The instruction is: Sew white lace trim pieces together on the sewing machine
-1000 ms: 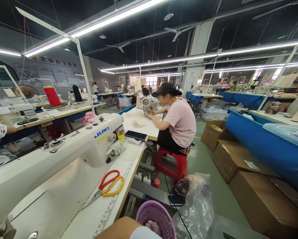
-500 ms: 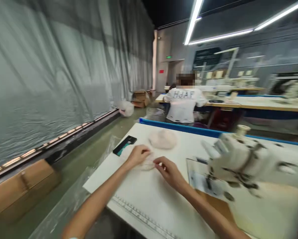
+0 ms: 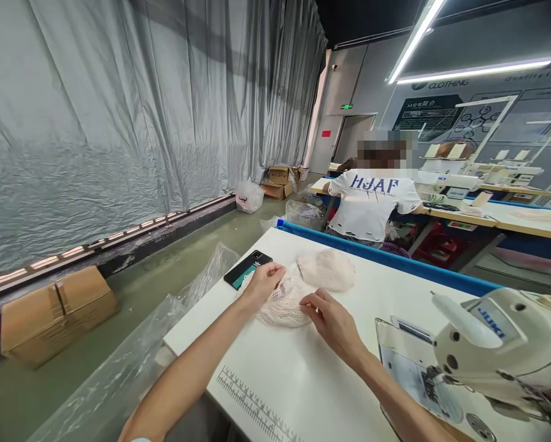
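From the head camera I look down over a white worktop (image 3: 238, 374) with both bare hands reaching over it. The piece I am handling is a pale, openwork lace fabric (image 3: 285, 313), lying bunched on the worktop between the two hands. My left hand (image 3: 262, 285) is at its upper left side, the grip pinching the lace between thumb and fingertips. My right hand (image 3: 333, 323) comes in from the other side, thumb and forefinger pinching the near right edge; its remaining fingers are curled.

Just beyond the lace, I see a second pale piece (image 3: 329, 270) lying flat in a rounded shape. A dark phone (image 3: 246, 270) with a green patch rests beside my left hand, partly covered by the lace. Printed ruler marks (image 3: 252, 402) run along the near edge of the worktop, and a blue strip (image 3: 395, 253) lines the far edge. To the right of my right forearm stands a white JUKI sewing machine (image 3: 496, 350).

Off to the left I have clear plastic sheeting (image 3: 119, 368) hanging beside the worktop, a cardboard box (image 3: 57, 313) on the floor, and a tall grey curtain (image 3: 119, 110). Ahead, a person in a white shirt (image 3: 374, 205) sits with their back to me at another worktop (image 3: 528, 218).
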`<control>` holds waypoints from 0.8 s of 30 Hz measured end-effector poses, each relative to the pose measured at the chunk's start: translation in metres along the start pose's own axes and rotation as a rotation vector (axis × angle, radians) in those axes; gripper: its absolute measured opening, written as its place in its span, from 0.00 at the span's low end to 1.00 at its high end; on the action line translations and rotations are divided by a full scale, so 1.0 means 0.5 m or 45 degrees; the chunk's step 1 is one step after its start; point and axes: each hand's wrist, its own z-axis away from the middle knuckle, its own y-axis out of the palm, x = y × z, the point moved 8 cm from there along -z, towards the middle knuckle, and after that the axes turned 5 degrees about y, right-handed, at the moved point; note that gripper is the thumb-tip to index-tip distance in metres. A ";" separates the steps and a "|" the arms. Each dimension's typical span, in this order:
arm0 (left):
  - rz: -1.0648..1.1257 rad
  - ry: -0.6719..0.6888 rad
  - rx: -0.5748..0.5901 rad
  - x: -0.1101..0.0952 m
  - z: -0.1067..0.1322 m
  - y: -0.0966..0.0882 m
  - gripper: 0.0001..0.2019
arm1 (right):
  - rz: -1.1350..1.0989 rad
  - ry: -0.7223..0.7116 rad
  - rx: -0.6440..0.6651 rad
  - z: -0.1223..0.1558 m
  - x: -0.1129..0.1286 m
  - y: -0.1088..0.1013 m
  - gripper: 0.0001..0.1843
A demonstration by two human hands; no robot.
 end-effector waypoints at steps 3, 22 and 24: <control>0.081 -0.056 -0.007 0.006 0.004 -0.002 0.17 | -0.002 0.001 0.011 -0.008 -0.003 -0.005 0.12; 0.522 0.033 -0.071 -0.063 0.024 -0.021 0.15 | -0.429 -0.014 -0.574 0.037 0.063 -0.160 0.12; 0.464 0.077 -0.082 -0.079 0.033 -0.014 0.15 | -0.507 -0.004 -0.625 0.081 0.053 -0.200 0.10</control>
